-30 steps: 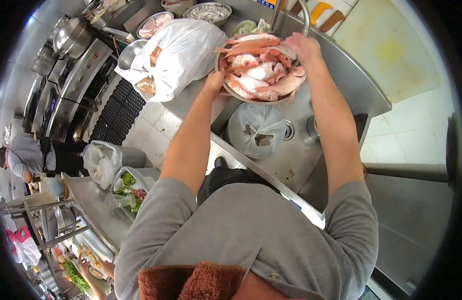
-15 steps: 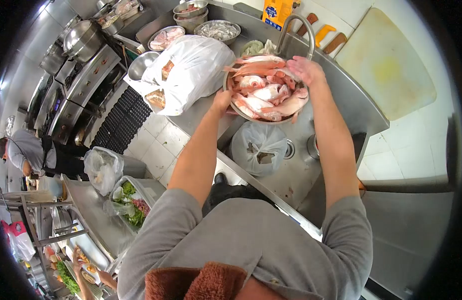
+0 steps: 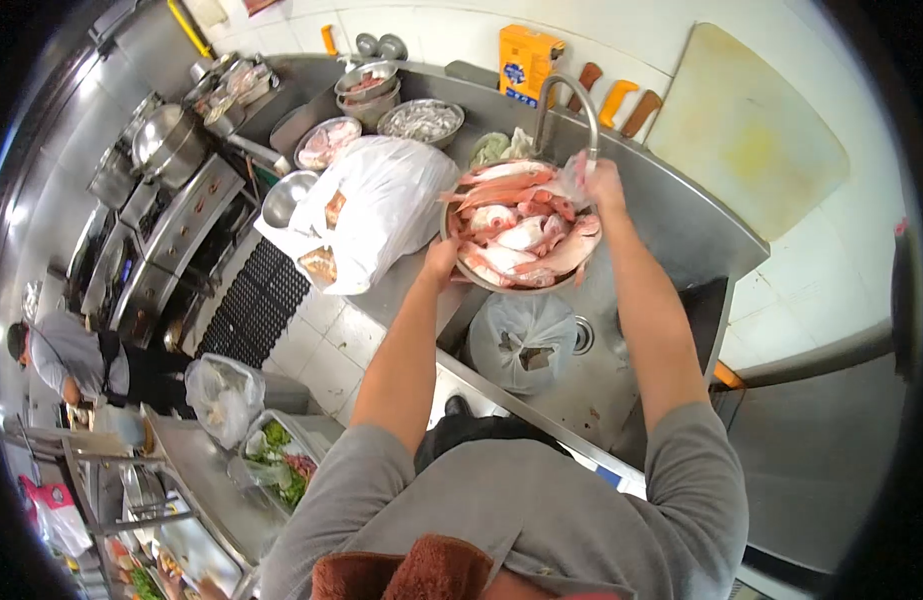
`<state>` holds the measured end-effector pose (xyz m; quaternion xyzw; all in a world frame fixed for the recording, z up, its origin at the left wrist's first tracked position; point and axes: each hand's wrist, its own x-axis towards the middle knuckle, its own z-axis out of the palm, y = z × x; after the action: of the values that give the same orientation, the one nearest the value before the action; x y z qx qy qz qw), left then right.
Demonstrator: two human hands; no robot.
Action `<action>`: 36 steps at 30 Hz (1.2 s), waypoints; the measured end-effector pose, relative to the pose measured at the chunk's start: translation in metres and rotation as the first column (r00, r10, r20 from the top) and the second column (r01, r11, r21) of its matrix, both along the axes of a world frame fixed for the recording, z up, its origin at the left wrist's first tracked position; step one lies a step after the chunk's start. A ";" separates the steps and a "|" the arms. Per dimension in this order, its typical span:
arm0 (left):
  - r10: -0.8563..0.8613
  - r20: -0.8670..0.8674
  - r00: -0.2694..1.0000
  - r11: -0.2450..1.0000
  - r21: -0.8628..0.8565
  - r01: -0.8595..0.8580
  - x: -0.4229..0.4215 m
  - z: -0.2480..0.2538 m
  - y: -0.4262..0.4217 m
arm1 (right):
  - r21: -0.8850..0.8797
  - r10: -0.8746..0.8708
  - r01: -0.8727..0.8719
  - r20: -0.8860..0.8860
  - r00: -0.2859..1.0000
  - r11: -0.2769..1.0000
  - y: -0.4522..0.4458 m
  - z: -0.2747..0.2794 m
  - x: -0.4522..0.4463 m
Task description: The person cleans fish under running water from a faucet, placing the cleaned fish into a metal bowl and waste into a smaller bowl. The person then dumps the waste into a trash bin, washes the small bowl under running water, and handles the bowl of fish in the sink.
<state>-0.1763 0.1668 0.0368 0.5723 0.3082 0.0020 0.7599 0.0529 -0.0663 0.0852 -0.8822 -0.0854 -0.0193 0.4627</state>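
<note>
A round metal bowl (image 3: 526,290) heaped with several whole reddish-pink fish (image 3: 526,235) is held over the sink (image 3: 591,395). My left hand (image 3: 442,258) grips the bowl's left rim, its fingers partly hidden beneath. On the upper right, beside the faucet (image 3: 591,125), my right hand (image 3: 596,186) is raised at the bowl's edge; its fingers are smeared near the spout, so what they hold is unclear. Below the bowl, a tied clear plastic bag (image 3: 521,345) sits in the sink beside the drain (image 3: 582,335).
Left of the bowl lies a large white plastic bag (image 3: 381,200). Bowls of food (image 3: 421,122) stand behind it. Knives (image 3: 616,103) and a cutting board (image 3: 746,130) are against the wall. Another person (image 3: 76,360) stands at the far left near the stove (image 3: 186,225).
The camera view has tilted up, showing more of the back wall. My right hand has shifted from spread fingers at the bowl's edge to beside the faucet spout. The left still holds the rim.
</note>
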 end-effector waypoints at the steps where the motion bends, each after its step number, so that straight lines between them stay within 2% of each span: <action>1: -0.029 -0.016 0.999 1.000 -0.008 0.029 0.006 -0.015 0.008 | -0.103 -0.084 0.128 0.350 0.933 0.987 -0.008 -0.038 0.019; 2: -0.047 -0.015 0.999 0.999 0.003 0.047 0.007 -0.022 0.008 | -0.091 -0.106 0.146 0.350 0.931 0.985 -0.022 -0.055 0.024; 3: -0.039 -0.009 0.999 0.999 0.005 0.039 0.008 -0.024 0.009 | -0.322 0.049 0.083 0.380 0.924 0.943 -0.033 -0.064 0.022; 4: -0.028 -0.003 1.000 1.000 0.006 0.028 0.010 -0.026 0.011 | -0.539 0.206 0.028 0.369 0.906 0.842 -0.040 -0.071 0.023; 5: -0.041 0.003 0.999 0.999 -0.032 0.041 0.010 -0.028 0.014 | -0.528 0.190 0.041 0.375 0.907 0.848 -0.043 -0.067 0.019; 6: -0.054 0.003 0.999 0.998 -0.021 0.054 0.012 -0.031 0.017 | -0.295 0.078 -0.065 0.034 0.996 0.953 -0.046 -0.058 0.012; 7: -0.032 -0.014 0.999 0.999 0.023 0.033 0.014 -0.035 0.020 | -0.020 0.055 -0.065 -0.329 0.943 0.998 -0.050 -0.050 0.004; 8: -0.012 -0.027 1.000 0.998 0.066 0.014 0.017 -0.036 0.021 | -0.013 0.040 -0.046 -0.327 0.944 0.999 -0.052 -0.044 0.000; 9: -0.064 0.013 0.998 0.997 0.053 0.063 0.012 -0.019 0.019 | -0.057 0.076 -0.100 -0.327 0.942 0.993 -0.053 -0.040 -0.007; 11: -0.098 0.013 0.995 0.991 0.098 0.096 0.018 -0.017 0.026 | -0.123 0.131 -0.176 -0.306 0.943 0.977 -0.055 -0.030 -0.026; 12: -0.107 0.018 0.994 0.986 0.132 0.104 0.023 -0.021 0.032 | -0.112 0.113 -0.155 -0.309 0.944 0.982 -0.058 -0.038 -0.031; 14: -0.126 0.010 0.992 0.979 0.165 0.122 0.034 -0.030 0.042 | 0.068 0.095 -0.078 -0.309 0.946 0.995 -0.064 -0.054 -0.042; 15: -0.180 0.018 0.984 0.957 0.233 0.171 0.038 -0.032 0.047 | 0.178 0.106 -0.051 -0.316 0.943 0.983 -0.066 -0.043 -0.064; 17: -0.287 -0.037 0.957 0.869 0.411 0.276 0.042 -0.016 0.049 | 0.253 0.117 -0.030 -0.336 0.935 0.967 -0.073 -0.042 -0.086; 18: -0.306 -0.048 0.951 0.861 0.412 0.298 0.043 -0.012 0.047 | 0.320 0.145 -0.025 -0.356 0.923 0.947 -0.078 -0.049 -0.096; 20: -0.287 0.083 0.954 0.882 0.412 0.229 0.049 -0.004 0.043 | 0.366 0.151 -0.009 -0.362 0.920 0.931 -0.083 -0.056 -0.111; 22: -0.344 0.056 0.937 0.861 0.417 0.291 0.069 -0.023 0.061 | 0.441 0.126 0.062 -0.384 0.915 0.896 -0.082 -0.061 -0.129; 24: -0.414 -0.037 0.909 0.782 0.498 0.376 0.073 -0.012 0.061 | 0.468 0.110 0.100 -0.401 0.910 0.878 -0.082 -0.059 -0.141; 26: -0.434 -0.050 0.899 0.732 0.563 0.385 0.078 -0.003 0.058 | 0.536 0.099 0.156 -0.417 0.904 0.830 -0.081 -0.058 -0.150; 28: -0.452 -0.176 0.874 0.470 0.786 0.402 0.080 0.012 0.053 | 0.542 0.047 0.198 -0.404 0.913 0.817 -0.077 -0.062 -0.155; 29: -0.454 -0.175 0.874 0.469 0.787 0.401 0.084 0.012 0.054 | 0.546 -0.001 0.234 -0.394 0.919 0.804 -0.074 -0.061 -0.158; 31: -0.423 -0.347 0.837 0.127 0.892 0.434 0.094 0.014 0.057 | 0.549 -0.039 0.235 -0.344 0.938 0.802 -0.068 -0.059 -0.160; 32: -0.423 -0.347 0.837 0.126 0.892 0.434 0.093 0.017 0.053 | 0.550 -0.077 0.238 -0.299 0.951 0.801 -0.064 -0.058 -0.163; 34: -0.233 -0.564 0.792 -0.236 0.823 0.516 0.091 0.037 0.035 | 0.592 -0.074 0.229 -0.274 0.959 0.773 -0.055 -0.056 -0.165; 35: -0.233 -0.558 0.796 -0.239 0.827 0.510 0.089 0.057 0.020 | 0.631 -0.069 0.218 -0.251 0.965 0.744 -0.051 -0.056 -0.164; 36: -0.225 -0.490 0.842 -0.270 0.862 0.429 0.088 0.084 0.000 | 0.634 -0.069 0.212 -0.243 0.968 0.744 -0.051 -0.061 -0.163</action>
<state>-0.0888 0.1672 0.1204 0.9967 0.0795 -0.0140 0.0072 -0.1102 -0.1174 0.0241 -0.6653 0.0415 0.0077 0.7454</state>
